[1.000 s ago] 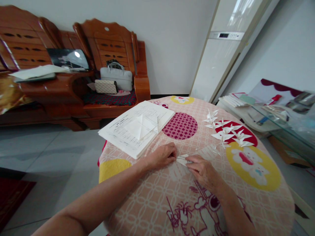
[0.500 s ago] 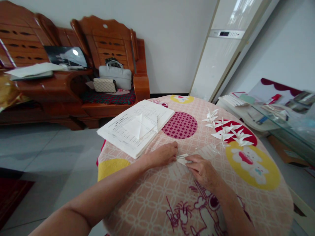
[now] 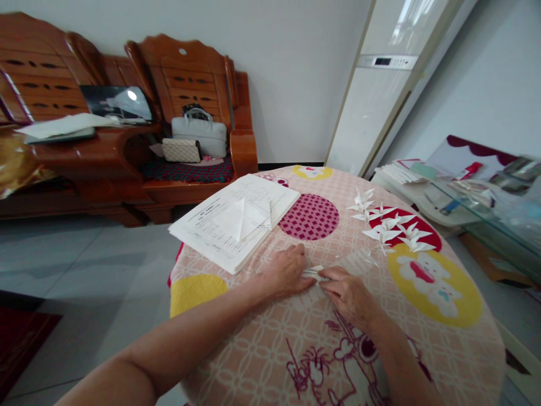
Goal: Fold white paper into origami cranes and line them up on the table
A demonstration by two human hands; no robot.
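A small piece of folded paper with printed text lies on the patterned tablecloth between my hands. My left hand is closed at its left side, thumb stretched along the lower edge of the paper. The fingers and thumb of my right hand pinch its right end. Both hands partly cover the paper. Several white paper cranes stand in a group to the right, beyond my right hand. To the left is a stack of printed sheets, with a folded paper square on top.
The round table has a cloth with printed figures. At the right stands a glass-topped side table with papers and other items. A wooden bench by the wall holds a grey handbag and a quilted purse.
My left hand has shifted slightly, its thumb now reaching along the lower edge of the folded paper. My right hand keeps nearly the same place.
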